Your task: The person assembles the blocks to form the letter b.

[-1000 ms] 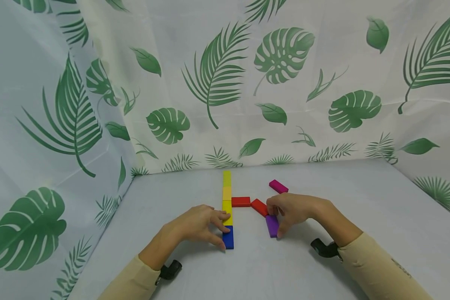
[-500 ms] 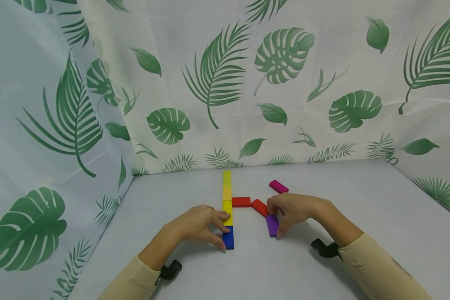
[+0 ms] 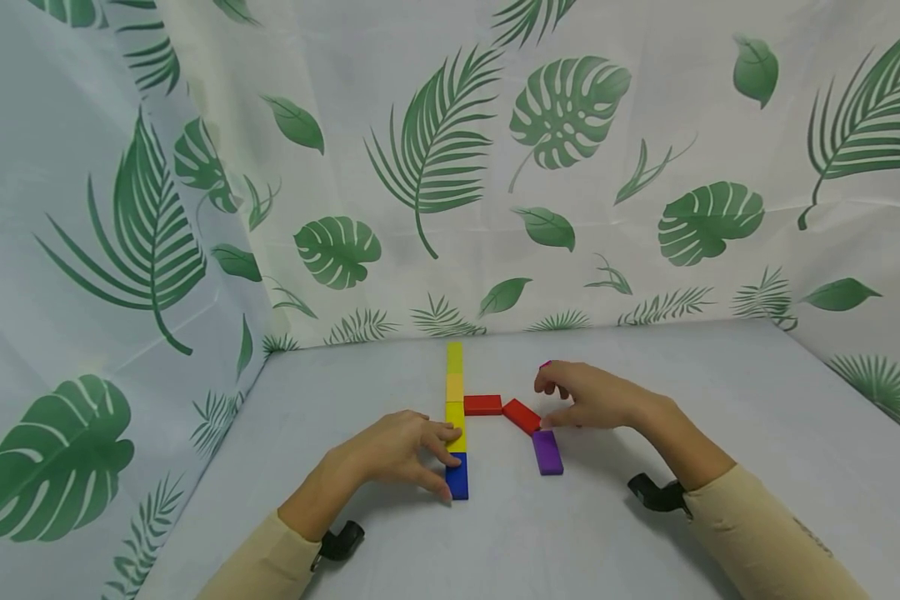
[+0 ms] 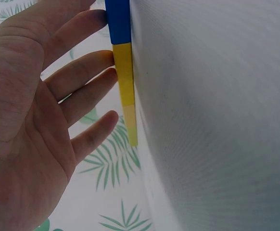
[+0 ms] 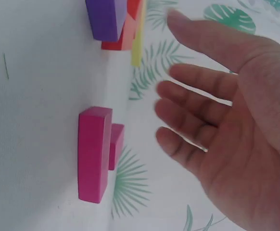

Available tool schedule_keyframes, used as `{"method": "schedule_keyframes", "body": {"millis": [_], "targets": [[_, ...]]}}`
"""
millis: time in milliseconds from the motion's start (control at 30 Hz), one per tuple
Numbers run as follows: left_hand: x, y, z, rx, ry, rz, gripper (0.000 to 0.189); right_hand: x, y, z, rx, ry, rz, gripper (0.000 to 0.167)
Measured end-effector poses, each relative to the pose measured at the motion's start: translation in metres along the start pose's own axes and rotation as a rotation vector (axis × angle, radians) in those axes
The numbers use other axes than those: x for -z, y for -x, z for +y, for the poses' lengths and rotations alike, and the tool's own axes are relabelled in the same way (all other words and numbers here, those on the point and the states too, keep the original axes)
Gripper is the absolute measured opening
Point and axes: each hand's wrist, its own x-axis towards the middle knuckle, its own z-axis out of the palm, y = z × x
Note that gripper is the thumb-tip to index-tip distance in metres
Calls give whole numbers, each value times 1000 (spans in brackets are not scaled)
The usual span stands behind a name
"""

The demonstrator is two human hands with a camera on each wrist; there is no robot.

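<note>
My left hand rests against a column of blocks, its thumb at the near end of a blue block and its fingertips on that block and the yellow block behind. In the left wrist view the fingers are spread and touch the blocks' side. My right hand is off the table with fingers loosely bent and nothing in them. Just in front of it lies a purple block, touching the tilted red block. Two magenta blocks appear in the right wrist view, a nearer magenta block and a farther one partly hidden behind it.
Another red block joins the column to the tilted red one. More yellow blocks continue the column toward the back. A leaf-patterned curtain stands behind the white table.
My right hand has let go of the purple block and moved back and up, over the magenta block. The purple block shifted very slightly. My left hand stays in place.
</note>
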Motion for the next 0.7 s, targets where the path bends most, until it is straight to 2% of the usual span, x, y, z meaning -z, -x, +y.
{"method": "schedule_keyframes", "body": {"millis": [133, 400, 700], "targets": [[0, 0, 0, 2, 1, 2, 49, 3, 1, 3, 4, 39, 81, 45], [0, 0, 0, 4, -5, -1, 50, 3, 2, 11, -9, 59, 168, 62], [0, 0, 1, 16, -6, -6, 49, -2, -1, 22, -52, 47, 248, 60]]}}
